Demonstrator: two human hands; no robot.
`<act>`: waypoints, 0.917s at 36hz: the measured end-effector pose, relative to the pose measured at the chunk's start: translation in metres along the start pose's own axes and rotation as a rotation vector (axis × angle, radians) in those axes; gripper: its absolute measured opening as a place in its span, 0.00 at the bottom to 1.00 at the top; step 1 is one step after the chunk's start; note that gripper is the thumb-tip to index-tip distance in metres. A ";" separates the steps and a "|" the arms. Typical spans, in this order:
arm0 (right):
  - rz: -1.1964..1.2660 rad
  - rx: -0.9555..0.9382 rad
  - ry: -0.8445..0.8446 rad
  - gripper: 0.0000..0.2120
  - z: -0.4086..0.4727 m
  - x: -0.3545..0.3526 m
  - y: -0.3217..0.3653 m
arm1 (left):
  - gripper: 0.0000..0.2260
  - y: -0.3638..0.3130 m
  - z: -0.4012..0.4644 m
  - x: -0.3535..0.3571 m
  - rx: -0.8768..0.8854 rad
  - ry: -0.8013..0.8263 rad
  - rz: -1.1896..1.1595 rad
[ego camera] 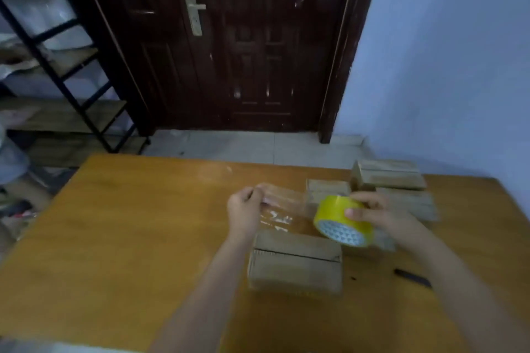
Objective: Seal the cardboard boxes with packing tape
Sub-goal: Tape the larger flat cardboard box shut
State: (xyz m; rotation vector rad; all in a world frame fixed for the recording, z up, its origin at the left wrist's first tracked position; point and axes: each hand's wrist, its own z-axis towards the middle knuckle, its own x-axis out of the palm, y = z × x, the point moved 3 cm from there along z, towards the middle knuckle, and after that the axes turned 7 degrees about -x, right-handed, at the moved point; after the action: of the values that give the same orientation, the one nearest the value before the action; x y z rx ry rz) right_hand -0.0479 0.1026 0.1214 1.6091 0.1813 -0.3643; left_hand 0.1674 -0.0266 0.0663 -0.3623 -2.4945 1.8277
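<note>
Nearest box (295, 262) sits on the table (114, 223) just below both hands, its long axis and open flap seam running left-right. L hand (246, 209) pinches the free end of the clear tape strip (284, 200), above and just left of the box. R hand (372, 210) is wrapped round the yellow tape roll (342, 221), above the box's right end. Strip is stretched parallel w/ the seam, so prob. next: lower it straight down. Other boxes (390, 173) lie behind the box, to the right; black pen-like item (413, 278) lies right of it.
</note>
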 end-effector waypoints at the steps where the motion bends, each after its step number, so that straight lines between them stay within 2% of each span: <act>1: -0.209 0.072 0.049 0.27 -0.006 -0.003 -0.008 | 0.17 0.004 -0.002 -0.007 -0.005 -0.020 -0.007; 3: -0.586 0.237 0.108 0.25 -0.018 -0.007 -0.025 | 0.17 0.010 -0.009 -0.014 0.003 -0.010 0.001; 4: -0.616 0.282 0.109 0.26 -0.022 -0.008 -0.031 | 0.17 0.014 -0.013 -0.014 -0.003 0.002 0.003; 6: -0.506 0.271 0.093 0.31 -0.030 -0.007 -0.035 | 0.15 0.025 -0.020 -0.013 -0.050 0.002 -0.024; 8: -0.393 0.181 0.051 0.36 -0.034 -0.010 -0.035 | 0.14 0.034 -0.024 -0.016 -0.117 0.005 -0.071; 12: -0.207 0.117 -0.015 0.33 -0.045 -0.018 -0.039 | 0.13 0.040 -0.022 -0.029 -0.148 0.030 -0.127; 17: -0.115 0.116 -0.030 0.35 -0.055 -0.021 -0.047 | 0.12 0.043 -0.025 -0.031 -0.111 0.081 -0.178; 20: -0.121 0.115 -0.015 0.28 -0.057 -0.018 -0.051 | 0.12 0.050 -0.025 -0.027 -0.130 0.070 -0.227; 33: -0.507 0.179 0.026 0.16 -0.055 -0.001 -0.069 | 0.12 0.060 -0.036 -0.026 -0.047 0.001 -0.168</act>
State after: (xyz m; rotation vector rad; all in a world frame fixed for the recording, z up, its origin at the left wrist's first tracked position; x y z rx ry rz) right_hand -0.0649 0.1624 0.0587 1.7335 0.5960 -0.7656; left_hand 0.2084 0.0192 0.0236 -0.1488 -2.4852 1.7082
